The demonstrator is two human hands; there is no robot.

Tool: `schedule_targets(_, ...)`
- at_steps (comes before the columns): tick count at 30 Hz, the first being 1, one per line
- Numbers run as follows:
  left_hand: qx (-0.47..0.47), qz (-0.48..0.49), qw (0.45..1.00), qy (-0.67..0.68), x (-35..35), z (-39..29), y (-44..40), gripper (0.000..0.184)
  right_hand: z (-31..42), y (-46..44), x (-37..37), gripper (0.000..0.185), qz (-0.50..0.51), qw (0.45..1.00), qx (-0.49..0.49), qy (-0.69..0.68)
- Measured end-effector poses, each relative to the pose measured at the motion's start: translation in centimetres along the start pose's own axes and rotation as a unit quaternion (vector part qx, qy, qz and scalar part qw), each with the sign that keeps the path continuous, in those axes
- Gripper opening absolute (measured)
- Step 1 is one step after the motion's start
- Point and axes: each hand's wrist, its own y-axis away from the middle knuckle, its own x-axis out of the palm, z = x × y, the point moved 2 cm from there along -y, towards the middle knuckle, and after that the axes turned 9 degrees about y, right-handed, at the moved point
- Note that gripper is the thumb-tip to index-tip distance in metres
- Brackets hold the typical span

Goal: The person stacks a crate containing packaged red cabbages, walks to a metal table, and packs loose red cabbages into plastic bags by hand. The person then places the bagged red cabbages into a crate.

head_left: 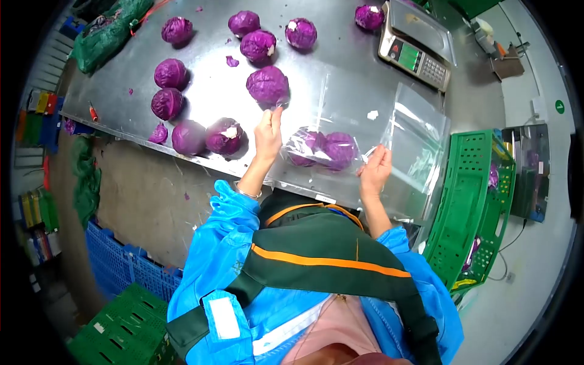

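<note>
Purple cabbages [340, 149] in clear bag [359, 159], 1 o'clock; right hand [375, 169] pinches bag's edge; left hand [267, 134] nearly closed, hold unclear (green sign [559, 103], past 2 o'clock: "1").

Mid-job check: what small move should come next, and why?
Probably have the right hand gently draw the clear plastic bag snug: its fingertips are already at the bag's near-right edge, and the film looks loose around the two red cabbages inside.

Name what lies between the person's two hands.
In the head view, purple cabbages in a clear plastic bag lie between the left hand and right hand.
</note>
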Motion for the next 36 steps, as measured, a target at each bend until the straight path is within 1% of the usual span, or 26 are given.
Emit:
schedule_targets(2,-0.065,0.04,0.995,-0.07,-1.0,2.9,0.0,0.034,-5.2,-0.6,2.2,0.028,-0.017,1.0,0.012,-0.001)
schedule_targets(3,-0.031,0.044,0.99,-0.134,-0.9,6.4,1.0,0.035,-8.8,-0.7,3.4,0.029,-0.025,1.0,0.006,0.016)
schedule_targets(4,-0.056,0.055,0.988,-0.133,-0.7,7.9,1.9,0.035,-10.6,-0.6,4.0,0.03,-0.033,0.999,0.0,0.033)
schedule_targets(7,-0.174,0.096,0.969,-0.149,-1.0,7.8,2.0,0.033,-9.3,0.3,4.0,0.032,-0.024,0.997,0.067,-0.023)
schedule_targets(9,0.078,0.049,0.989,-0.114,-1.9,1.8,0.0,0.034,-8.6,0.8,4.1,0.03,-0.016,0.997,0.077,0.003)
schedule_targets(10,0.203,0.024,0.975,-0.092,-1.9,-1.0,-0.6,0.038,-7.6,1.0,4.2,0.03,0.006,0.994,0.102,-0.025)
schedule_targets(12,0.295,0.333,0.893,-0.061,0.5,-5.0,0.4,0.059,-6.3,1.5,3.6,0.03,0.039,0.983,0.164,-0.077)
schedule_targets(13,0.241,0.426,0.866,-0.104,1.3,-3.8,1.0,0.069,-7.5,0.4,4.0,0.029,0.058,0.98,0.153,-0.111)
schedule_targets(16,0.206,0.487,0.838,-0.136,0.1,0.2,3.3,0.075,-8.3,1.1,2.0,0.029,0.142,0.962,0.226,-0.056)
schedule_targets(17,0.214,0.484,0.832,-0.167,0.5,-0.8,3.8,0.073,-7.5,0.3,0.7,0.02,0.182,0.928,0.322,-0.055)
schedule_targets(20,0.282,0.449,0.826,-0.191,1.0,-0.5,3.5,0.074,-8.0,-3.1,-2.0,0.022,0.202,0.942,0.24,0.119)
schedule_targets(21,0.269,0.46,0.826,-0.183,0.8,-0.8,3.1,0.074,-11.3,-5.2,-2.0,0.043,0.053,0.95,-0.182,0.249)
schedule_targets(22,0.258,0.47,0.821,-0.196,0.1,-0.7,3.4,0.075,-9.3,-5.4,-1.0,0.049,0.084,0.956,-0.202,0.196)
schedule_targets(23,0.261,0.503,0.801,-0.191,0.6,-0.5,2.2,0.081,-3.1,-4.1,0.2,0.047,0.193,0.974,-0.078,0.088)
schedule_targets(24,0.259,0.526,0.797,-0.145,1.7,-1.0,0.8,0.089,-4.5,-4.7,1.8,0.043,0.125,0.888,-0.344,0.279)
schedule_targets(25,0.286,0.535,0.782,-0.145,2.9,-0.7,-0.8,0.098,-6.0,-5.2,4.1,0.041,0.152,0.865,-0.343,0.333)
schedule_targets(26,0.203,0.522,0.819,-0.126,2.2,0.0,-1.4,0.102,-5.5,-4.9,5.8,0.037,0.208,0.928,-0.205,0.233)
schedule_targets(27,0.107,0.528,0.839,-0.081,1.1,3.3,-1.8,0.1,-4.9,-5.6,6.5,0.035,0.242,0.927,-0.212,0.191)
schedule_targets(28,0.118,0.486,0.862,-0.085,0.9,3.8,-2.0,0.097,-5.8,-6.2,8.5,0.036,0.231,0.932,-0.213,0.179)
schedule_targets(29,-0.089,0.507,0.856,-0.049,1.7,2.2,-2.4,0.095,-4.8,-6.7,8.3,0.044,0.25,0.941,-0.137,0.179)
schedule_targets(30,-0.052,0.471,0.877,-0.076,3.0,1.5,-3.7,0.092,-6.0,-10.2,9.7,0.047,0.315,0.941,-0.046,0.116)
schedule_targets(31,-0.084,0.464,0.88,-0.056,4.2,-0.6,-5.0,0.088,-2.2,-11.1,6.9,0.056,0.328,0.943,0.041,0.043)
schedule_targets(33,-0.198,0.428,0.879,-0.068,4.3,-4.1,-7.3,0.082,-1.9,-11.8,5.4,0.073,0.406,0.908,0.069,-0.073)
schedule_targets(34,-0.189,0.449,0.869,-0.089,5.3,-6.9,-8.6,0.071,0.6,-11.1,1.7,0.078,0.455,0.871,0.096,-0.157)
schedule_targets(35,-0.108,0.492,0.846,-0.173,7.1,-12.8,-8.6,0.058,1.6,-10.9,-2.2,0.08,0.44,0.869,0.097,-0.205)
schedule_targets(36,-0.043,0.528,0.839,-0.121,9.6,-14.3,-9.3,0.059,2.3,-10.7,-6.7,0.083,0.424,0.865,0.097,-0.251)
